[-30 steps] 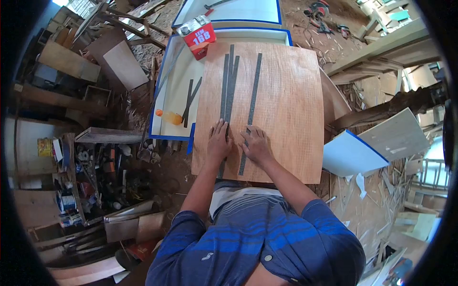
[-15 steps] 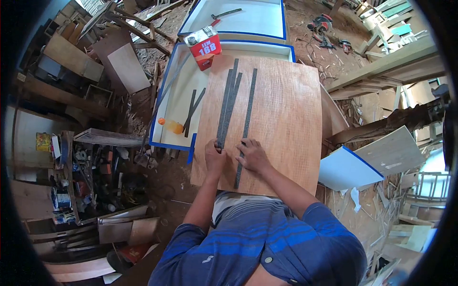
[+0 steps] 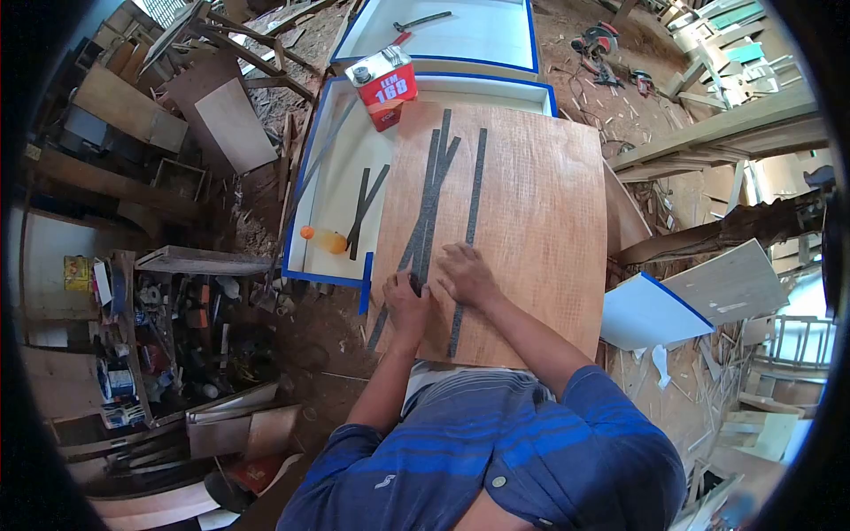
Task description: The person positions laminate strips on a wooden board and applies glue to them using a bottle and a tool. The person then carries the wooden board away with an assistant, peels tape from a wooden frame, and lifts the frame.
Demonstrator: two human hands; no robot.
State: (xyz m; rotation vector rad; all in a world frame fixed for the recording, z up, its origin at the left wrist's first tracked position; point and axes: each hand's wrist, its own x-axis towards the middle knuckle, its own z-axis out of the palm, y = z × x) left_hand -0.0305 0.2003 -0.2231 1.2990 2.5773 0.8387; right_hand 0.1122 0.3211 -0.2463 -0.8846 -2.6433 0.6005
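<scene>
A brown plywood board (image 3: 540, 221) lies in front of me with several long dark grey strips on it. My left hand (image 3: 406, 303) is closed at the lower ends of the bunched strips (image 3: 431, 199), thumb and fingers pinching at one; its exact hold is partly hidden. One strip of the bunch slants down to the left, past that hand. My right hand (image 3: 468, 276) rests on the board with its fingers spread, across a separate straight strip (image 3: 476, 186) that runs up and down the board.
A blue-edged white tray-like panel (image 3: 305, 208) is under the board, bearing a red can (image 3: 385, 93), an orange-capped bottle (image 3: 329, 241) and two crossed dark strips (image 3: 362, 212). Behind it, a hammer-like tool (image 3: 423, 19) lies on another panel. Power tools (image 3: 598, 49) sit on the littered ground.
One bunched strip now slants across the others, its lower end left of my left hand. My left hand has shifted slightly right and down. My right hand's fingers are spread flatter.
</scene>
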